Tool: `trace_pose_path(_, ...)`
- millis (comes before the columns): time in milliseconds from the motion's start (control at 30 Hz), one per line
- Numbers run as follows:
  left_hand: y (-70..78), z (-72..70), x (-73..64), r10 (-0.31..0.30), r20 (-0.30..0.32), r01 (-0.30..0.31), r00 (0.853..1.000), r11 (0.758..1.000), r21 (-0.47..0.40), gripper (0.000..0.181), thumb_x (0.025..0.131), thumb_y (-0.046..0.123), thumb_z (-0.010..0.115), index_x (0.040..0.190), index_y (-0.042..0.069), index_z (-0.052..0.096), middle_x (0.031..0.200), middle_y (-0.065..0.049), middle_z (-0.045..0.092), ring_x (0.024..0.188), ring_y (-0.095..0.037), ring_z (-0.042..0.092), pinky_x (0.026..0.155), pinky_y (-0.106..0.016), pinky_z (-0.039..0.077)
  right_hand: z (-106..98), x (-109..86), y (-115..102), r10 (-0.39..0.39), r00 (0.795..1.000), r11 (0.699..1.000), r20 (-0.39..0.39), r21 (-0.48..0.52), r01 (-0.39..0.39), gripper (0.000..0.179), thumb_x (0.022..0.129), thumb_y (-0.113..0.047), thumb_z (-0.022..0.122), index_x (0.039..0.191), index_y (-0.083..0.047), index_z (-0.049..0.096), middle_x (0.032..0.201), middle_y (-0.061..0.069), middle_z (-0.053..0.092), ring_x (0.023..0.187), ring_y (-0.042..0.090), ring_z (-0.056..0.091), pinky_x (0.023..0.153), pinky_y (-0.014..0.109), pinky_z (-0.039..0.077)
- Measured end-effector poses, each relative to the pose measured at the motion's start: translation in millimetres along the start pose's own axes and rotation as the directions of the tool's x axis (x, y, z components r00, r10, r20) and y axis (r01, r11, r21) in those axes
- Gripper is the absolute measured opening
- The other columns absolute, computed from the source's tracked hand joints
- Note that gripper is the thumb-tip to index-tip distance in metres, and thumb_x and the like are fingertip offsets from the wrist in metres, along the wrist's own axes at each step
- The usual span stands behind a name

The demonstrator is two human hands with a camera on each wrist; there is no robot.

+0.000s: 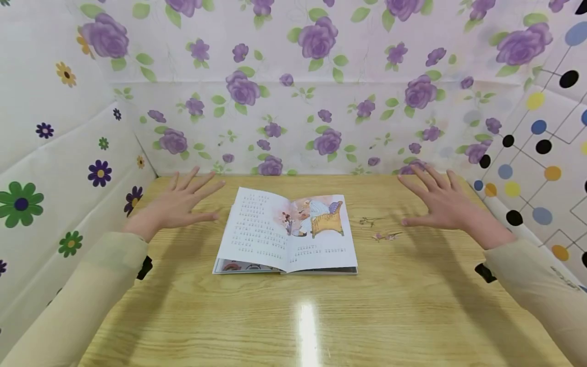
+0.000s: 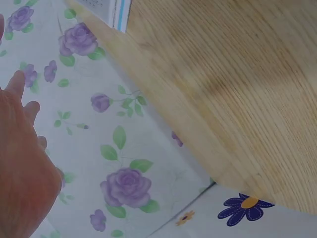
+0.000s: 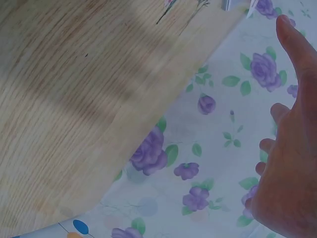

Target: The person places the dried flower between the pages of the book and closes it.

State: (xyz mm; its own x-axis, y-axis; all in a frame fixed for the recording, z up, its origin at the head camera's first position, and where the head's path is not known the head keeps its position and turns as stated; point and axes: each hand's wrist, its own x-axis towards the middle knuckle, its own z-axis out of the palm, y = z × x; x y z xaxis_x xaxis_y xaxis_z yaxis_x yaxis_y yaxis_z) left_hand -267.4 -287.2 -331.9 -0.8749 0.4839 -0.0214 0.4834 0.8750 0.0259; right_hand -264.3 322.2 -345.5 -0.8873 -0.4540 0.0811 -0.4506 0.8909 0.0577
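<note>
An illustrated book [image 1: 257,239] lies spread on the wooden table, with text on the left page and a picture on the right. To its left, my left hand [image 1: 176,204] hovers with fingers spread, touching nothing. My right hand [image 1: 442,201] is held up to the right of the book, also with spread fingers and nothing in it. Small dried sprigs [image 1: 387,236] lie on the table between the book and the right hand. In the left wrist view a corner of the book [image 2: 119,17] shows at the top; the left hand [image 2: 25,163] is at the left edge.
The wooden table [image 1: 247,316] reaches back to a wall sheet with purple roses [image 1: 318,38]. Side sheets with flowers [image 1: 20,204] and coloured dots [image 1: 543,214] stand at left and right. Dark straps show under both sleeves.
</note>
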Motion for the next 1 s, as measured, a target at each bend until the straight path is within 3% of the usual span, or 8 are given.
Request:
trace_pose_path(333,19.7,-1.0,-1.1,0.069,0.024,-0.067,0.997,0.995,-0.069,0.077,0.098,0.055,0.051,0.16,0.033,0.01,0.169,-0.004,0.0,0.154,-0.039,-0.011,0.116,-0.068,-0.014,-2,9.2,-2,-0.059,0.998,0.998,0.007,0.037,0.058,0.102,0.08,-0.065,0.069,0.16,-0.028,0.016,0.167,0.017,0.006,0.151,0.045,0.008,0.111,0.076,0.003)
trace_pose_path(567,41.0,6.1,-2.7,0.162,0.042,-0.16,0.986,0.986,-0.046,0.079,0.095,0.061,0.051,0.159,0.032,0.014,0.169,-0.005,0.004,0.154,-0.038,-0.009,0.117,-0.069,-0.007,0,14.5,-3,-0.08,0.997,0.996,-0.001,0.033,0.08,0.101,0.08,-0.065,0.07,0.159,-0.029,0.018,0.167,0.015,0.008,0.152,0.042,0.008,0.115,0.073,0.004)
trace_pose_path(800,68.2,19.5,-5.7,0.256,0.063,-0.256,0.965,0.967,-0.007,0.081,0.093,0.066,0.05,0.159,0.033,0.017,0.168,-0.007,0.014,0.155,-0.038,0.001,0.12,-0.067,-0.001,3,21.0,-4,-0.104,0.994,0.994,-0.033,0.042,0.105,0.1,0.08,-0.062,0.072,0.159,-0.027,0.021,0.166,0.015,0.01,0.151,0.042,0.01,0.116,0.072,0.003)
trace_pose_path(1000,88.1,28.5,-11.2,0.334,0.103,-0.323,0.937,0.94,-0.107,0.074,0.096,0.057,0.052,0.158,0.031,0.022,0.167,-0.009,0.018,0.154,-0.04,0.011,0.12,-0.067,0.003,8,24.7,-7,-0.115,0.993,0.991,-0.033,0.071,0.117,0.098,0.081,-0.058,0.072,0.159,-0.027,0.021,0.166,0.017,0.012,0.15,0.044,0.013,0.112,0.075,0.01)
